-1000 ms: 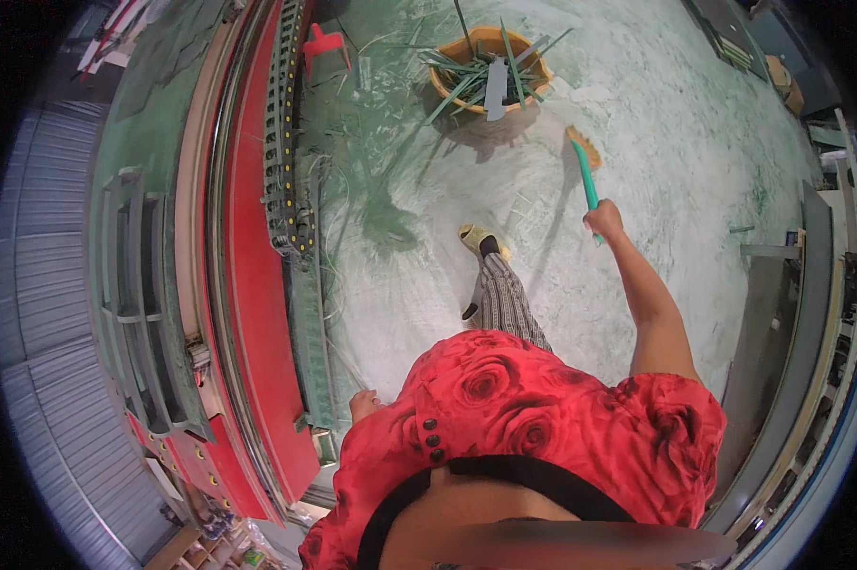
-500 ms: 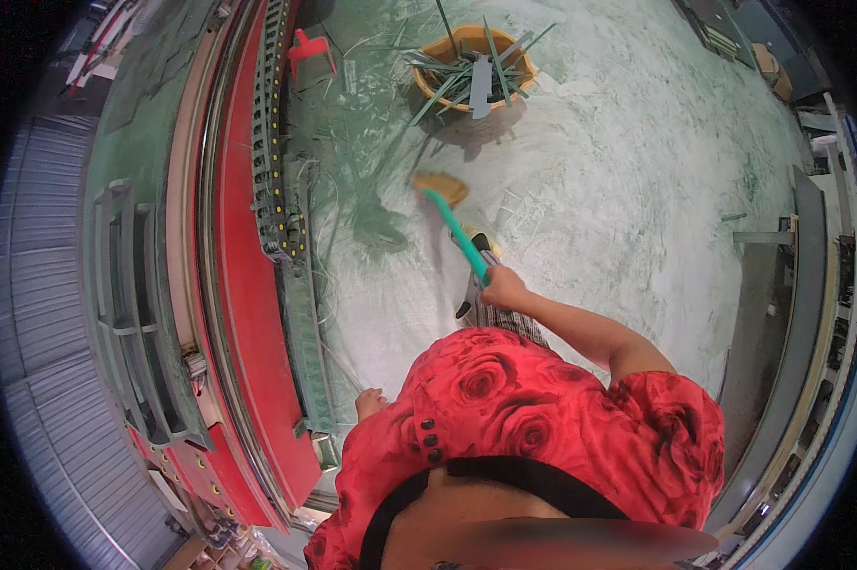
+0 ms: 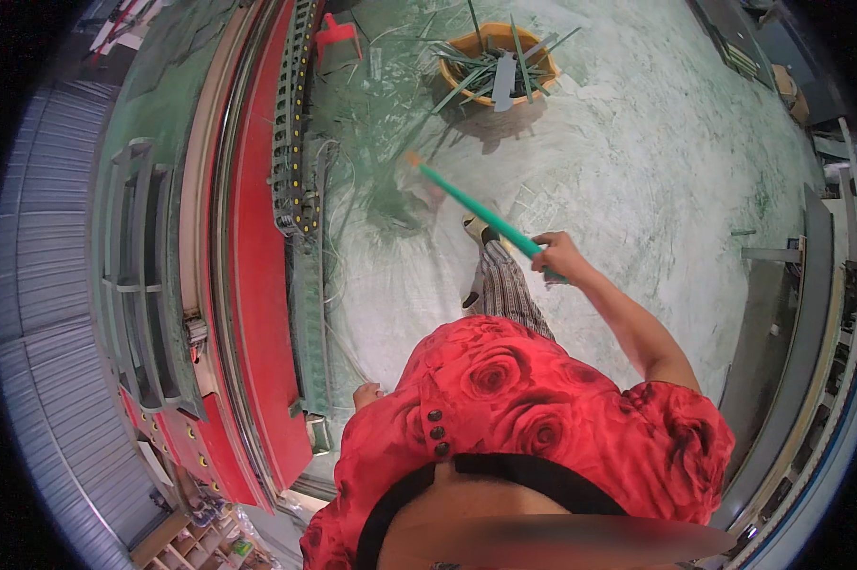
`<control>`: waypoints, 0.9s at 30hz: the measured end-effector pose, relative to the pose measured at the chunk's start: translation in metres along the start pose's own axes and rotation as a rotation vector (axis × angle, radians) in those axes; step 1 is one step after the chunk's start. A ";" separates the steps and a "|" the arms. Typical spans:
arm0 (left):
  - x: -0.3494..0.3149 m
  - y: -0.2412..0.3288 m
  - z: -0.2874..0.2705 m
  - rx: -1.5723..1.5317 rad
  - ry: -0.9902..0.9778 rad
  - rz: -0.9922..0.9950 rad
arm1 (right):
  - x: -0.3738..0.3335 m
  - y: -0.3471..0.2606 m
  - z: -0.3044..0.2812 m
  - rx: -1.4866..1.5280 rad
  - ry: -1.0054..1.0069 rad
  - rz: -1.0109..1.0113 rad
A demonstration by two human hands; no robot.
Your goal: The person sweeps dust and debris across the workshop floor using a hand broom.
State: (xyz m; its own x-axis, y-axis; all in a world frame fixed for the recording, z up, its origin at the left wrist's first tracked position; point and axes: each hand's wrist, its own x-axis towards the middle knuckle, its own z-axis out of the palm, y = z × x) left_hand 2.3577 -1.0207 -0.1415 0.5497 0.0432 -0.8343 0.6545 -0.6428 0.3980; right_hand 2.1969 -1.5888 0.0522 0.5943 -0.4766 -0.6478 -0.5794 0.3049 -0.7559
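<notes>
Right hand is closing around the green handle of a broom, arm stretching forward and out over the floor. The handle is slanting away from the hand toward the upper left; its far end with the orange-brown head is blurring near the red machine base, just above the pale, dusty floor. Left hand is hanging low beside the red floral shirt, close to the green rail of the machine; only the knuckles are showing, so I cannot tell whether it is open or closed, and nothing visible is sitting in it. One foot in a light shoe is standing just under the handle, striped trouser leg below it. An orange basket is sitting well ahead, holding green strips and a grey flat piece, with more green strips lying scattered on the floor beside it. A black cable chain is running along the machine edge.
</notes>
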 end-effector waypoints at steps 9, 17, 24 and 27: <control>-0.014 0.025 -0.009 1.066 0.048 1.088 | -0.041 0.031 -0.059 -0.042 0.364 0.087; -0.031 0.033 -0.009 0.467 -0.097 0.447 | -0.006 0.082 -0.069 -0.112 0.513 0.219; -0.010 -0.037 -0.020 1.078 0.094 0.998 | 0.002 0.065 0.051 -0.323 0.221 0.230; -0.026 -0.025 -0.002 0.990 0.037 0.937 | 0.003 0.060 0.090 -0.191 0.098 0.112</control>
State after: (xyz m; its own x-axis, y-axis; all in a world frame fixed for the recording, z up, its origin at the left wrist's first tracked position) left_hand 2.3282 -1.0049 -0.1291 0.6021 -0.6980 -0.3878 -0.6023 -0.7158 0.3533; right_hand 2.2141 -1.4982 -0.0032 0.4691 -0.5288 -0.7073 -0.7388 0.2037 -0.6424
